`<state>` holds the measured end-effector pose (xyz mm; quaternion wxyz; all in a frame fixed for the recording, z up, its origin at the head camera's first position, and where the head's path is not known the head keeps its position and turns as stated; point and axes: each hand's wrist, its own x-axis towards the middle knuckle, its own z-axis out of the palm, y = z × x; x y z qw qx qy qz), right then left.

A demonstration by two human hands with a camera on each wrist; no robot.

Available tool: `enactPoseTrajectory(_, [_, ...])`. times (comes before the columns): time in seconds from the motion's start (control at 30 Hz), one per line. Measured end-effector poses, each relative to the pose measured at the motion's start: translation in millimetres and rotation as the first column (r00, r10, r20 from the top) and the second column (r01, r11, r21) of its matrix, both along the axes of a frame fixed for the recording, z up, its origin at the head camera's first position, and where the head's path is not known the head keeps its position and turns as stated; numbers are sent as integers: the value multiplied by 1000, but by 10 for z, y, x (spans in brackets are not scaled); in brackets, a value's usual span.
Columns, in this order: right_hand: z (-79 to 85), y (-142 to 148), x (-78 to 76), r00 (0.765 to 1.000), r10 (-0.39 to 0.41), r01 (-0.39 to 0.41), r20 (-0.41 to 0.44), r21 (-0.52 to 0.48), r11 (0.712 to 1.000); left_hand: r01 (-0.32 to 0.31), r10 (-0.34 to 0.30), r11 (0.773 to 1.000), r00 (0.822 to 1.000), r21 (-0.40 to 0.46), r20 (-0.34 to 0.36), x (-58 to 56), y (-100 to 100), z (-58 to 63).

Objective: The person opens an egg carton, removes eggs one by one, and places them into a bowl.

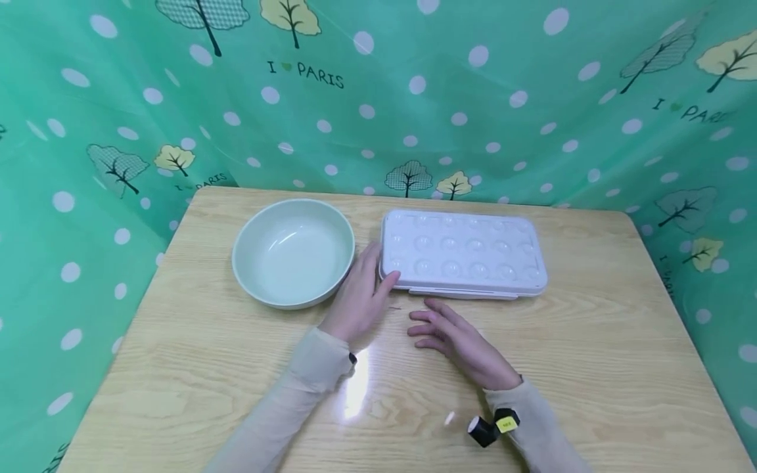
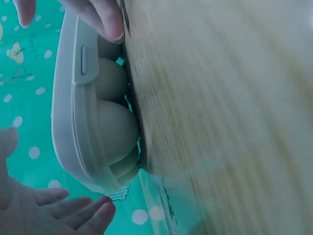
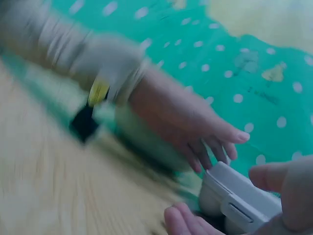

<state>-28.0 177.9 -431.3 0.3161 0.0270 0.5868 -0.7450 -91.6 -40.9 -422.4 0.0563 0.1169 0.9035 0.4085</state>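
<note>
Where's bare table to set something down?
Bare table lies right of the box, out to the right edge, and at front left, between bowl, left sleeve and left edge. It's crowded between bowl and box, where the left hand sits; the right hand is just in front of the box.

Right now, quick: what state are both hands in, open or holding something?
Left hand: open, holding nothing, at the left end of the box; contact unclear.
Right hand: open, holding nothing.
</note>
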Motion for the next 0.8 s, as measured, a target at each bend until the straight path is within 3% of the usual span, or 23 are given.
enactPoseTrajectory(0.13, [-25, 18, -48, 988, -47, 77, 149, -207, 975, -18, 18, 999, 1000, 48, 10, -86, 43, -13])
enactPoseTrajectory(0.2, [-30, 26, -66, 979, -72, 119, 189, -254, 960, -16, 16, 998, 1000, 66, 4, -127, 68, -27])
enactPoseTrajectory(0.3, [-30, 35, -87, 963, -114, 184, 243, -290, 939, -19, 18, 995, 1000, 99, 15, -182, 99, -43])
enactPoseTrajectory(0.57, [-35, 43, -133, 934, -159, 271, 320, -342, 900, -93, 63, 972, 988, 218, 142, -330, 128, -48])
enactPoseTrajectory(0.8, [-34, 24, -156, 880, -247, 399, 405, -351, 847, -134, 79, 958, 973, 255, 215, -422, 169, -92])
